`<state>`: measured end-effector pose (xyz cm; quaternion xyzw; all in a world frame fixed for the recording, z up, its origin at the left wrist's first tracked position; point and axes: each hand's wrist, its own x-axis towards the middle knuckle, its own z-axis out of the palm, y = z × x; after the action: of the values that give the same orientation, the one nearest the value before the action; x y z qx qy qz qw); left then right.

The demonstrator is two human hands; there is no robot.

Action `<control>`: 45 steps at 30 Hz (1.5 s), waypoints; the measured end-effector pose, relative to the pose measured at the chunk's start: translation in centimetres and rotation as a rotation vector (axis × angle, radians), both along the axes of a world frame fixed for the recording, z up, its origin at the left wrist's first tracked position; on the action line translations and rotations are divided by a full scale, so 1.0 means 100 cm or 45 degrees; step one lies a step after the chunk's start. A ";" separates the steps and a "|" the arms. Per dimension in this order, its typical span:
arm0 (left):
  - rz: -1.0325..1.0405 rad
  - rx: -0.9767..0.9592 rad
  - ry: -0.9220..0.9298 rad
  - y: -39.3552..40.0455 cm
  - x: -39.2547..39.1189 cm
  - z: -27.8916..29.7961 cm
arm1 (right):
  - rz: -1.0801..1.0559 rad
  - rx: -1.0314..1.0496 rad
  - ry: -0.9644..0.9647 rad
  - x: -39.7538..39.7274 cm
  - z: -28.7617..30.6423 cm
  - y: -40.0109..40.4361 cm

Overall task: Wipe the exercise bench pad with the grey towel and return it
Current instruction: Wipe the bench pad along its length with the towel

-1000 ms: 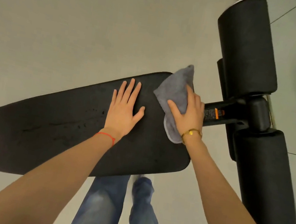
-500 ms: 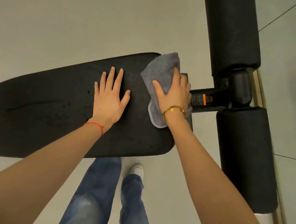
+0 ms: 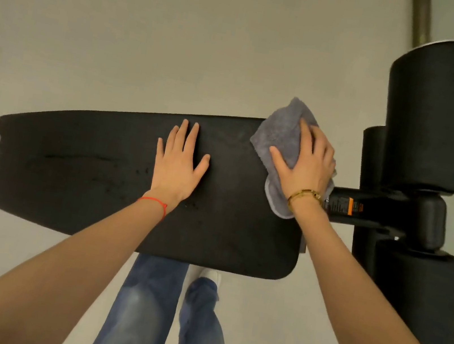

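Pad (image 3: pixel 85 173): black, long, flat; spans the frame left to right, droplets and a dark streak showing mid-length.
Towel (image 3: pixel 283 139): grey, bunched; lies on the pad's far right corner, one edge hanging past the pad end toward the frame bar (image 3: pixel 345 205).
Right hand (image 3: pixel 307 163): palm down, fingers spread, pressing the towel flat to the pad; not clenched round it.
Left hand (image 3: pixel 180 161): open, flat on bare pad mid-length, bracing; holds nothing.
Rollers (image 3: pixel 428 114): beyond the pad end, untouched by the towel.
Progress: wiping under way at the right end. Judged left: middle and left stretch, where droplets sit, then returning the towel.
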<state>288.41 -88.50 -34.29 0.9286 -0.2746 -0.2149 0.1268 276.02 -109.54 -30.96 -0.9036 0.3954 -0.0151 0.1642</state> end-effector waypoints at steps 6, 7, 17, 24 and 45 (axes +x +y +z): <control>0.173 -0.001 0.057 0.029 0.040 -0.015 | 0.443 -0.015 0.475 0.088 0.007 -0.025; 0.161 0.002 0.062 0.035 0.045 -0.017 | 0.548 0.018 0.550 0.106 0.003 -0.021; 0.260 -0.003 0.196 0.065 0.063 -0.033 | 0.949 0.444 0.723 0.198 -0.036 0.031; 0.288 -0.043 0.256 0.064 0.064 -0.031 | 0.911 0.421 0.737 0.180 -0.020 0.008; 0.267 -0.067 0.275 0.067 0.065 -0.034 | 0.977 0.499 0.836 0.230 -0.051 0.055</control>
<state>294.87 -81.84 -37.70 0.9201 -0.1663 -0.2918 0.2015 298.99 -104.00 -36.08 -0.8927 0.0629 0.4032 0.1913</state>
